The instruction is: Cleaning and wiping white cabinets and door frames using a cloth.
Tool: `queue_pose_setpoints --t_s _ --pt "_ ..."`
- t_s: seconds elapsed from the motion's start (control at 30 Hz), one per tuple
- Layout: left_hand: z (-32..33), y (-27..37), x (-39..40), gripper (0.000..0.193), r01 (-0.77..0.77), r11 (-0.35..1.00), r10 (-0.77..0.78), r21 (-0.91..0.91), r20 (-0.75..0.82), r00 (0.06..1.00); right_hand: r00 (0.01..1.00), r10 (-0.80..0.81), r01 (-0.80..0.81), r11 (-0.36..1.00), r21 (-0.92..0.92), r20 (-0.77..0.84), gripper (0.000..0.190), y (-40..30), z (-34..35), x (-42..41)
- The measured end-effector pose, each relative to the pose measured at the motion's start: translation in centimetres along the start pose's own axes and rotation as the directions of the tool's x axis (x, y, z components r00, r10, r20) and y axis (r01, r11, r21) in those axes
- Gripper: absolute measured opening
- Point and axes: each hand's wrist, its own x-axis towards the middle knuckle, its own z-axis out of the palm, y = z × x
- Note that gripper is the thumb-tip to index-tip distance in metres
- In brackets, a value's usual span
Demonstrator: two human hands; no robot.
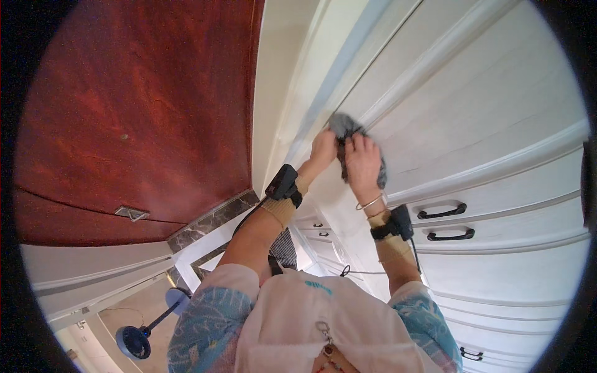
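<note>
A dark grey cloth [344,125] is bunched up against the edge of a white panelled cabinet door [466,112]. My right hand [364,158] presses on it with bent fingers, and part of the cloth hangs below that hand. Close by on the left, my left hand [324,147] grips the cloth's edge, its fingertips partly hidden. A narrow gap runs up from the cloth between the door and the white frame [298,79]. Each wrist carries a black strapped device with a cable, and a bangle circles the right wrist.
To the left stands a reddish-brown door [140,102] with a metal handle [132,213]. Black pull handles [442,211] stick out from the white cabinet at right. Dark marble trim [214,219] edges the floor. A round-based fan [134,342] stands lower left.
</note>
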Motion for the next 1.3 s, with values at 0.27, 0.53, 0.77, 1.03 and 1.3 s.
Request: queue_pose_setpoints --t_s 0.27,0.53,0.77,1.03,1.3 --pt "-3.9 6.7 6.2 0.018 -0.077 0.997 0.077 0.002 -0.119 0.99 0.995 0.043 -0.039 0.998 0.053 -0.09 0.025 2.6 -3.0 2.3" --pt "-13.5 18.5 19.1 0.061 -0.193 0.979 0.187 -0.061 -0.086 0.979 0.831 0.056 -0.167 0.974 -0.152 -0.553 0.029 9.9 -16.1 13.5" --pt "-2.7 3.5 5.2 0.025 -0.058 0.998 0.058 0.008 -0.134 0.989 0.997 -0.028 0.01 0.967 -0.254 -0.067 0.043 2.1 -1.0 2.6" --pt "2.3 0.6 0.1 0.028 0.369 0.874 -0.351 -0.317 0.114 0.929 0.984 -0.116 0.122 0.992 -0.042 0.134 0.03 0.3 7.3 -2.7" --pt "-10.1 23.7 11.2 0.067 -0.359 0.912 0.279 -0.198 -0.343 0.897 0.927 0.119 -0.192 0.965 -0.178 -0.355 0.039 10.8 -15.0 6.4"
